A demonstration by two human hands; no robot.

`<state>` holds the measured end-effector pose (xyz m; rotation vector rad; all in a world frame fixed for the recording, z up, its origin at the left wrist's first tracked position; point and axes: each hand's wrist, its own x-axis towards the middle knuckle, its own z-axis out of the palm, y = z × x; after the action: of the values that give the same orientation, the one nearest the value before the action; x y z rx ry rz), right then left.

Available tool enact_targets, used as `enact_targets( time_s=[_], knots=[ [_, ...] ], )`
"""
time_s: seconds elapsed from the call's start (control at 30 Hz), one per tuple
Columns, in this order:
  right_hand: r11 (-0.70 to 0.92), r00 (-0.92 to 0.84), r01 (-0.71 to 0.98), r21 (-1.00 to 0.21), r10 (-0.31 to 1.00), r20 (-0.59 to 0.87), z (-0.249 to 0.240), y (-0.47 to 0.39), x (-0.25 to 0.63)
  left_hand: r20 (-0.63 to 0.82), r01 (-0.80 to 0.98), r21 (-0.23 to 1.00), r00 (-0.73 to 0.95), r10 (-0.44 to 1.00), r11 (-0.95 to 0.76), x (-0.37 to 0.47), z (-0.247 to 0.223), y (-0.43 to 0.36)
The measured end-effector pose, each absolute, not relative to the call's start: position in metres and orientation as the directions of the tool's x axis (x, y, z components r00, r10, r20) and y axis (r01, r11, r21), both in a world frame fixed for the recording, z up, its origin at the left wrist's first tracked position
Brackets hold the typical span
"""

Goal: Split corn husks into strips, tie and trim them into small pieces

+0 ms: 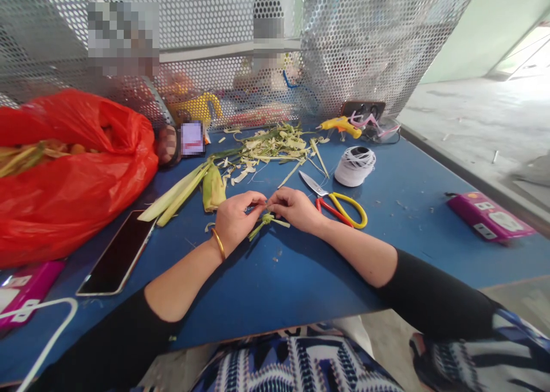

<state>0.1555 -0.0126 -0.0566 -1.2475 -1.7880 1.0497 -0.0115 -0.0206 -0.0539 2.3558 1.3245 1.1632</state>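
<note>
Green leafy strips, tied in a small knot [267,218], lie just on our side of our fingertips, about as near to our left hand [237,219] as to our right hand [297,210]. The longer green ends point back toward us and a bit to the left of our fingers, while one pale end sticks out under our right fingers. We press finger and thumb together on each hand, tips almost meeting above the knot, but we cannot tell what thin bit they pinch.
</note>
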Motion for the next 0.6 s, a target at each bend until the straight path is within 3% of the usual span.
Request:
enact_targets(
  time_s=[0.2,0.43,0.53,0.6],
  knots=[
    [0.237,-0.312,0.392,-0.889,0.943,0.114,-0.055,-0.011,0.160,0.444,0.631,0.615,0.219,0.869,-0.473,-0.013,-0.051,-0.018],
    [0.392,-0.457,0.620,-0.679,0.884,0.093,-0.045,-0.009,0.171,0.339,0.684,0.657,0.108,0.935,-0.317,-0.022,-0.053,-0.003],
    [0.381,-0.469,0.596,-0.707,0.880,0.079,-0.045,-0.009,0.173,0.313,0.706,0.646,0.101,0.944,-0.290,-0.024,-0.053,0.002],
    [0.417,-0.480,0.523,-0.744,0.865,0.147,-0.046,-0.010,0.172,0.298,0.715,0.639,0.110,0.948,-0.284,-0.025,-0.053,0.002]
  ],
)
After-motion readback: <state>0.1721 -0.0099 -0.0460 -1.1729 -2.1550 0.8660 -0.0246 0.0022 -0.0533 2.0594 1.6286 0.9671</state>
